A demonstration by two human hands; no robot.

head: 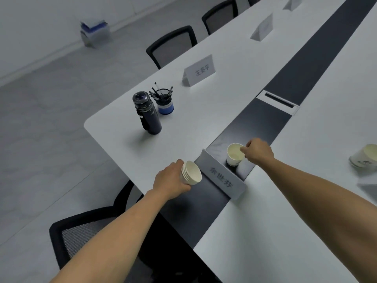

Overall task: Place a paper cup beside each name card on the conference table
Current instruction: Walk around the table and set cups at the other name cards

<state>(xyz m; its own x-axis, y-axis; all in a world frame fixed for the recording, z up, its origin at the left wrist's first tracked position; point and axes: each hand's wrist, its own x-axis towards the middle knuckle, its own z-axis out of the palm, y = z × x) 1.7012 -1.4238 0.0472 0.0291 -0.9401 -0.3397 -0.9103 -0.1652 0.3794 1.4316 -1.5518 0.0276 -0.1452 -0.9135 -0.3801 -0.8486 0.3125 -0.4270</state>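
My left hand [170, 180] grips a stack of several white paper cups [191, 173], tilted with the mouths facing right, just left of the nearest name card [223, 177]. That card stands on the table's dark centre strip [306, 68]. Behind it a single paper cup [234, 155] stands upright on the strip, and my right hand [258, 151] pinches its rim. Another cup [364, 156] sits at the right edge on the white table [204, 119]. Further name cards [199, 71] [263, 28] stand along the left side.
A dark water bottle [145, 112] and a pen holder [164, 102] stand near the table's left corner. A cable hatch [278, 101] is set in the strip. Black mesh chairs [171, 45] line the left side, one [81, 233] near me. A bin [92, 32] stands by the wall.
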